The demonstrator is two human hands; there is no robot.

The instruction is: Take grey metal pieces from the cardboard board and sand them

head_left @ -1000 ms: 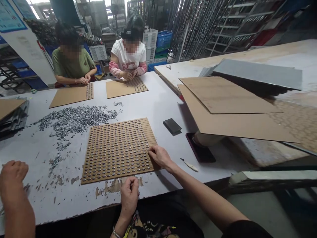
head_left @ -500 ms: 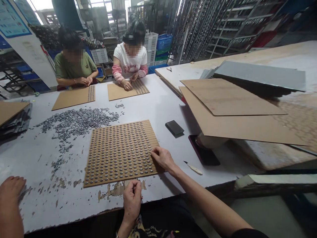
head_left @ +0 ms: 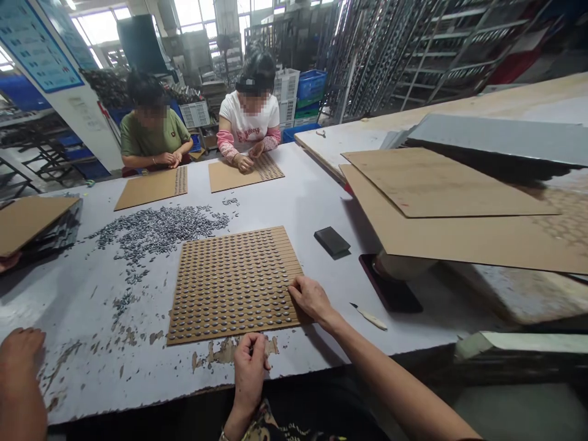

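Touching board (head_left: 235, 278) edge, oval pieces (head_left: 220, 319) crosswise

A factory workshop, with metal racks (head_left: 413, 55) and crates (head_left: 312, 82)

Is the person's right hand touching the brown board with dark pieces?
Touching. The head view shows the right hand resting on the board at its right edge.
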